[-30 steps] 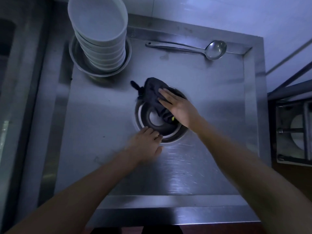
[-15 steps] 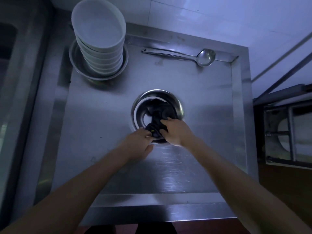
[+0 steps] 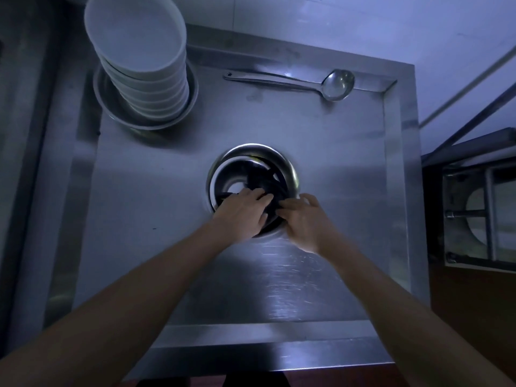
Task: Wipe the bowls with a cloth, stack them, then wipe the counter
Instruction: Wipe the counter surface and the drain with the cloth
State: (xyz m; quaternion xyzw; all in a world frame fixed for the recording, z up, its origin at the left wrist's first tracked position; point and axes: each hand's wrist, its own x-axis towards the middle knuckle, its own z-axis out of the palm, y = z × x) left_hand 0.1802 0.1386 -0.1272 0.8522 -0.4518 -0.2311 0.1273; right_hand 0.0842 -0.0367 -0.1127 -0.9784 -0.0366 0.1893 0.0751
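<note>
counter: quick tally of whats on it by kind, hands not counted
white bowls, in one stack: about 8, lower rims hard to separate
metal bowls: 2, one mid-counter, one under the stack
dark cloth: 1, inside the middle bowl, under the left hand and right hand
metal ladle: 1
total: about 12

Dim bluish light, pale tiled wall (image 3: 363,26), metal rack (image 3: 480,219) at right

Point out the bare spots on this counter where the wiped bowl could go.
Bare counter lies left of the metal bowl, below the bowl stack; more between ladle and metal bowl. Crowded around both hands and cloth.
</note>
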